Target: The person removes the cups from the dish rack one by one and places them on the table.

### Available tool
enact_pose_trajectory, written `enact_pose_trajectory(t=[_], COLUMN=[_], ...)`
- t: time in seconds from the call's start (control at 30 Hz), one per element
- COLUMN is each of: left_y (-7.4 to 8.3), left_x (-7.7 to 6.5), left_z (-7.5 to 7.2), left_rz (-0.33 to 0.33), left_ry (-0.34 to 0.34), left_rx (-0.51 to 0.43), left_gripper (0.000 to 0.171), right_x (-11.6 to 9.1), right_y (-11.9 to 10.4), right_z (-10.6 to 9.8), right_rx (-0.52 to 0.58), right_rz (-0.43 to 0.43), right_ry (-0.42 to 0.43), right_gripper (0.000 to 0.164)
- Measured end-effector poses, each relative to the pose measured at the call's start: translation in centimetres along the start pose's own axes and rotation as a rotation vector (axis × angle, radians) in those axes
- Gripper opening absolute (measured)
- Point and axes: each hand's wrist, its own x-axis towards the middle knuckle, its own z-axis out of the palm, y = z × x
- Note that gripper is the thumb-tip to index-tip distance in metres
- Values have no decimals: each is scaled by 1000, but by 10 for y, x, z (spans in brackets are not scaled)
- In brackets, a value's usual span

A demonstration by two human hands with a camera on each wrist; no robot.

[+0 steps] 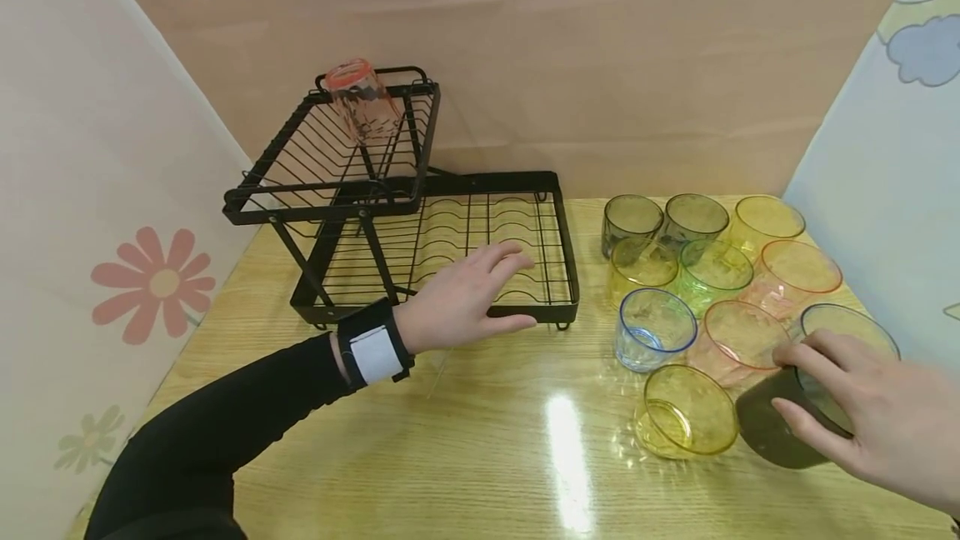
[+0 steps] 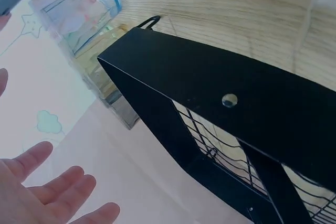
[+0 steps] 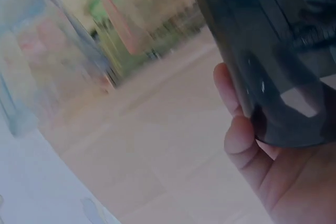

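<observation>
At the right of the head view, my right hand (image 1: 888, 411) grips a dark smoky glass (image 1: 776, 423), which is tilted. The right wrist view shows fingers and thumb curled round this dark glass (image 3: 283, 87). My left hand (image 1: 457, 298) hovers over the front edge of the black two-tier dish rack (image 1: 567, 273), fingers loosely spread and holding nothing. In the left wrist view, the left hand's fingers (image 2: 68, 192) appear apart from the rack frame (image 2: 220, 77). A clear glass with a red rim (image 1: 367, 111) leans upside down on the rack's upper tier.
Several tinted glasses stand in close rows at the right, among them a yellow glass (image 1: 688, 419), a blue-rimmed glass (image 1: 654, 332) and a green glass (image 1: 715, 273). A paper-covered wall (image 1: 637, 65) rises behind, with decorated panels on both sides.
</observation>
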Motion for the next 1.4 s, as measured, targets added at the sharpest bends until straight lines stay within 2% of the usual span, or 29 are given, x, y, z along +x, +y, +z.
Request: enact_pose_trajectory(t=[0.17,0.33,0.53,0.87,1.23,1.4], left_y=[-4,-9,-17,-21,-20,-18], left_x=[1,2,2,-6,-9,-9], left_z=[-4,-20,-34,-33,-35,-38], left_rz=[49,112,140,126,145,148], left_ry=[0,-1,-21,-54,-46,-120], left_rx=[85,220,306,319,321,339], left_gripper=[67,72,74,74,74,77], right_x=[-7,-8,-10,-12,-11,-9], right_y=[-3,-4,-4,-4,-3,-6], right_z=[15,26,35,45,48,42], right_rx=[7,13,1,-35,-58,-41], right_rz=[-26,-87,-94,-129,-147,-130], right_ry=[-6,25,27,41,36,20], right_gripper=[52,57,56,62,66,65])
